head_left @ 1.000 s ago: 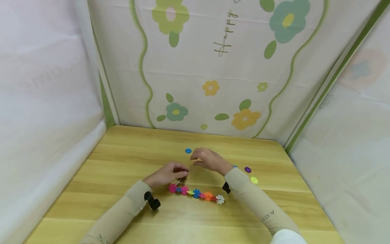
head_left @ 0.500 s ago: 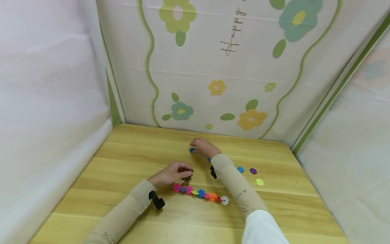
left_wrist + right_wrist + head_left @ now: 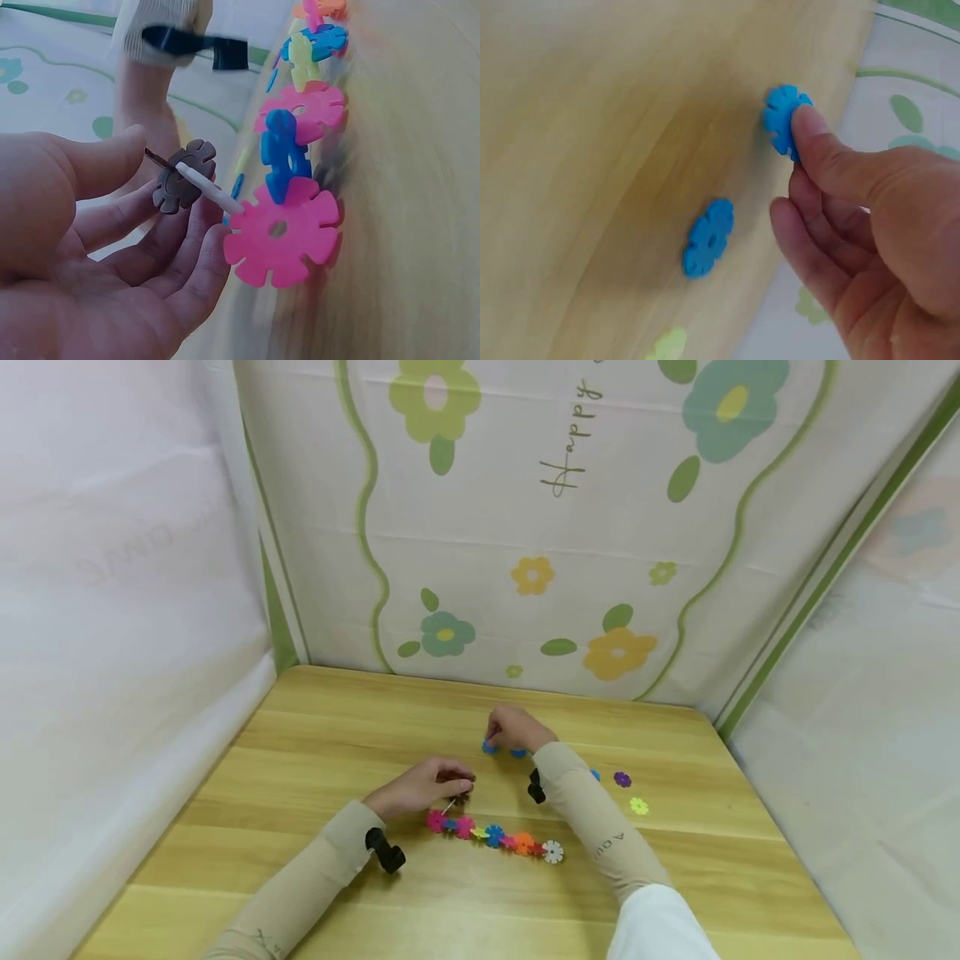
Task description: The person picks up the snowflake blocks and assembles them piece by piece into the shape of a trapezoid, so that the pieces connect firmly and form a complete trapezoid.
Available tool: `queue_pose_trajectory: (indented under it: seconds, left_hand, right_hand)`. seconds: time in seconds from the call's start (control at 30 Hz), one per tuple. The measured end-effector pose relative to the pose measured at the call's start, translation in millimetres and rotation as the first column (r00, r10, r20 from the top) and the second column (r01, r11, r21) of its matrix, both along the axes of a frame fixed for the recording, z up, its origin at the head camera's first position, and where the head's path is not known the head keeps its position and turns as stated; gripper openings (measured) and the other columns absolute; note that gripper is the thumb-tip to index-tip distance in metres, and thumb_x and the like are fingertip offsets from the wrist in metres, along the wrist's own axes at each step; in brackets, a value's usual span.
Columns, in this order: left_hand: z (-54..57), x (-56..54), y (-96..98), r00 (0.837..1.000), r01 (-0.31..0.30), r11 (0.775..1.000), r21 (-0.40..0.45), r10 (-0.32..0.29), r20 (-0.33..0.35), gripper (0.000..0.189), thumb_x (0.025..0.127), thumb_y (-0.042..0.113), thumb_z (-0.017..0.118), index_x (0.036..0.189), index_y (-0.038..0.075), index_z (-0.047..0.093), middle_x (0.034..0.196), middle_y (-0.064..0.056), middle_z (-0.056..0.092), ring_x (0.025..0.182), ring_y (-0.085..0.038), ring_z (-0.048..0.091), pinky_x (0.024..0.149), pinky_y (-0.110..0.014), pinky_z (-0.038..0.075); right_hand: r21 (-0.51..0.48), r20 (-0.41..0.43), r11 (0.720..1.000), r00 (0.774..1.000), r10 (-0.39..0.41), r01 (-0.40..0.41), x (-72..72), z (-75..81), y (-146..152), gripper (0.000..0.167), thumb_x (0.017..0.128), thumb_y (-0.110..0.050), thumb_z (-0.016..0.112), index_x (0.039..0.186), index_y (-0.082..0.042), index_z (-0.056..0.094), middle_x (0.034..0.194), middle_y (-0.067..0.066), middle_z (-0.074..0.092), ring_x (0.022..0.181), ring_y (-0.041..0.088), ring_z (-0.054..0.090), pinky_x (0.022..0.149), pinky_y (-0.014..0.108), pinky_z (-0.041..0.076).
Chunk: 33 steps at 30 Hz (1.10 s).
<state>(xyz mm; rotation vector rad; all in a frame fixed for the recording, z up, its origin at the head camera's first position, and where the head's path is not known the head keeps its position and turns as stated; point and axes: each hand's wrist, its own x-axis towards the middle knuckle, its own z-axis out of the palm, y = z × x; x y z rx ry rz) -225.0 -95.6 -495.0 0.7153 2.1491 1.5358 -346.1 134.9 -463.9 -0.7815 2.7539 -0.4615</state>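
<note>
A chain of slotted flower-shaped plastic discs lies across the table, with a white disc (image 3: 552, 852) at its right end. At its left end a pink disc (image 3: 307, 244) joins a thin white disc (image 3: 217, 196) seen edge-on, which slots into a brown disc (image 3: 169, 196). My left hand (image 3: 422, 787) holds this end, its thumb at a dark brown piece (image 3: 155, 158) seen edge-on. Farther back, my right hand (image 3: 520, 729) pinches a blue disc (image 3: 778, 124) between thumb and fingers, close over the table. Another blue disc (image 3: 709, 238) lies beside that hand.
Right of the right forearm lie a purple disc (image 3: 622, 780) and a yellow disc (image 3: 639, 807); a blue disc (image 3: 595, 775) is partly hidden by the sleeve. A flower-printed cloth (image 3: 472, 560) rises behind the wooden table (image 3: 360, 718). Black bands sit on both wrists.
My right hand has reached to the back of the table, taken hold of the blue disc and drawn it slightly nearer and rightward. My left hand stays at the chain's end.
</note>
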Motion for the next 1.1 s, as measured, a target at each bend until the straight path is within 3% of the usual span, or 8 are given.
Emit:
queue_pose_trajectory:
  seconds: [0.13, 0.37, 0.57, 0.7, 0.87, 1.1]
  left_hand:
    - [0.9, -1.2, -0.7, 1.000, -0.001, 1.000, 0.006, 0.001, 0.005, 0.043, 0.112, 0.027, 0.056, 0.142, -0.004, 0.061, 0.128, -0.022, 0.071, 0.109, -0.020, 0.070, 0.097, -0.035, 0.058]
    - [1.9, -2.8, -0.5, 1.000, 0.005, 1.000, 0.003, -0.005, -0.017, 0.038, 0.111, 0.024, 0.056, 0.138, -0.003, 0.064, 0.123, -0.022, 0.072, 0.105, -0.022, 0.070, 0.093, -0.033, 0.059]
    - [2.7, -0.2, -0.6, 1.000, 0.009, 1.000, -0.001, -0.009, -0.018, 0.036, 0.112, 0.022, 0.054, 0.136, -0.003, 0.064, 0.121, -0.024, 0.071, 0.103, -0.024, 0.068, 0.092, -0.035, 0.059]
    - [2.8, 0.4, -1.1, 1.000, 0.001, 1.000, 0.003, -0.002, 0.007, 0.036, 0.112, 0.023, 0.054, 0.137, -0.001, 0.064, 0.122, -0.024, 0.071, 0.103, -0.023, 0.068, 0.092, -0.036, 0.059]
    - [4.0, 1.0, -0.4, 1.000, 0.007, 1.000, 0.004, -0.007, -0.008, 0.037, 0.112, 0.024, 0.054, 0.137, -0.001, 0.065, 0.121, -0.023, 0.072, 0.101, -0.022, 0.068, 0.089, -0.032, 0.058]
    - [5.9, 2.6, 2.0, 1.000, 0.026, 0.999, 0.022, -0.026, -0.001, 0.037, 0.112, 0.022, 0.054, 0.139, -0.001, 0.064, 0.123, -0.026, 0.071, 0.103, -0.023, 0.068, 0.090, -0.033, 0.059]
  right_hand:
    - [-0.064, 0.025, 0.998, 0.999, 0.029, -0.027, 18.7, 13.4, 12.9, 0.010, 0.099, -0.014, 0.076, 0.092, -0.008, 0.080, 0.088, 0.003, 0.077, 0.070, 0.016, 0.065, 0.067, 0.029, 0.055]
    - [-0.254, 0.069, 0.967, 0.996, 0.055, -0.036, 55.7, 29.9, 24.0, 0.014, 0.102, -0.017, 0.071, 0.090, -0.012, 0.077, 0.090, 0.009, 0.077, 0.070, 0.016, 0.064, 0.065, 0.028, 0.053]
    - [-0.417, 0.124, 0.909, 0.991, 0.040, 0.015, 84.1, 28.6, 27.5, 0.012, 0.103, -0.018, 0.069, 0.095, -0.011, 0.076, 0.096, 0.024, 0.075, 0.081, 0.037, 0.070, 0.066, 0.031, 0.055]
    - [-0.459, 0.142, 0.887, 0.990, 0.028, 0.041, 92.4, 27.2, 26.4, 0.014, 0.104, -0.019, 0.068, 0.097, -0.010, 0.076, 0.098, 0.027, 0.074, 0.090, 0.049, 0.069, 0.067, 0.031, 0.056]
    - [-0.470, 0.142, 0.881, 0.990, 0.017, 0.053, 94.8, 24.2, 23.7, 0.015, 0.105, -0.017, 0.067, 0.097, -0.007, 0.076, 0.096, 0.026, 0.074, 0.086, 0.048, 0.068, 0.064, 0.029, 0.054]
    - [-0.443, 0.132, 0.896, 0.991, 0.037, 0.026, 94.6, 23.4, 20.1, 0.016, 0.104, -0.017, 0.068, 0.092, -0.008, 0.077, 0.092, 0.027, 0.074, 0.077, 0.041, 0.068, 0.061, 0.027, 0.051]
